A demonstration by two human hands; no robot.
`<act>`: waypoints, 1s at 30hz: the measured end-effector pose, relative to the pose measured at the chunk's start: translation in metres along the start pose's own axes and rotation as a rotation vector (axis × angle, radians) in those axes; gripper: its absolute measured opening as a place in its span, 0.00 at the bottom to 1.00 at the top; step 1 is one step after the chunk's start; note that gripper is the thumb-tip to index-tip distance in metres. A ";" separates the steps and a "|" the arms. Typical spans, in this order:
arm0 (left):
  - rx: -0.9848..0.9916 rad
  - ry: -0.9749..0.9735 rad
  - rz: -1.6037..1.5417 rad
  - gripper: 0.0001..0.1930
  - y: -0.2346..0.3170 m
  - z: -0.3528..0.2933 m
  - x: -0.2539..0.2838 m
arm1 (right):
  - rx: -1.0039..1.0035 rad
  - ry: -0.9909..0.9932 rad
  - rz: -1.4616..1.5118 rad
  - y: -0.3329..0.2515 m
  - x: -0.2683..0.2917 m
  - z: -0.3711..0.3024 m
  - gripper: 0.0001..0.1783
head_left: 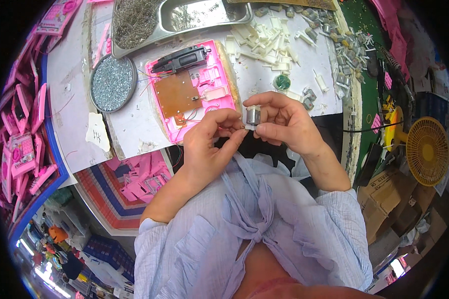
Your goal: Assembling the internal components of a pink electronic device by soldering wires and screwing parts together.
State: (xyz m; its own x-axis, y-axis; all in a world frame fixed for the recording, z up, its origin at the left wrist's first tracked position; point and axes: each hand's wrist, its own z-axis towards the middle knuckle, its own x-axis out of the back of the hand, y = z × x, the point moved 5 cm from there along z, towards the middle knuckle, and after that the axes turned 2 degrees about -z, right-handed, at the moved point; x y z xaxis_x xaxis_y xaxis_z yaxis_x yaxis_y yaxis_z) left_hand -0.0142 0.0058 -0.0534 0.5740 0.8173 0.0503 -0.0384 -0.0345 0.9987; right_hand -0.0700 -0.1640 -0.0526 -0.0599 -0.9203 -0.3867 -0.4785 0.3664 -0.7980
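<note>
A small silver motor [253,117] is sitting between the right hand's [294,124] fingers, by the tabletop's [134,133] near edge. The left hand's [207,144] fingers are bunching beside it; I cannot tell if they are gripping anything. Near that edge, an open pink case [217,59] is lying, and left of it, screws [113,82] are filling a round dish [92,89].

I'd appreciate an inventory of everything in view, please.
small motor: one, silver, right fingertips
open casing: one, pink, before hands
board: one, brown, in casing
module: one, black, in casing
dish: one, dark, beside casing
metal bits: many, silver, in dish
tray: one, silver, far side
plastic pieces: many, white, bench right
small parts: many, greyish, bench right
toy shells: many, pink, far left
loose pieces: many, pink, lower left
fan: one, yellow, right
cardboard: several, brown, below fan
shirt: one, bluish, bottom
left hand: one, bare, beside motor
right hand: one, bare, holding motor
</note>
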 end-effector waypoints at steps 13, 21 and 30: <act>-0.153 0.010 0.166 0.12 0.004 -0.002 0.010 | 0.419 0.144 -0.750 -0.010 -0.014 -0.005 0.30; -0.441 -0.249 0.545 0.09 0.017 -0.011 0.005 | 0.614 0.302 -0.719 0.015 -0.010 -0.025 0.19; -0.442 -0.724 0.651 0.05 0.045 -0.025 -0.030 | 0.823 0.513 -0.316 0.077 -0.027 -0.075 0.08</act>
State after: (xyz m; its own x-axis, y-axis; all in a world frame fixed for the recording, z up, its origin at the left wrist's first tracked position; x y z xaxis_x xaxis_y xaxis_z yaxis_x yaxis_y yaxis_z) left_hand -0.0537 -0.0055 -0.0100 0.6795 0.1752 0.7124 -0.7222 -0.0110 0.6916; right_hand -0.1710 -0.1208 -0.0689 -0.4959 -0.8683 -0.0125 0.2015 -0.1011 -0.9743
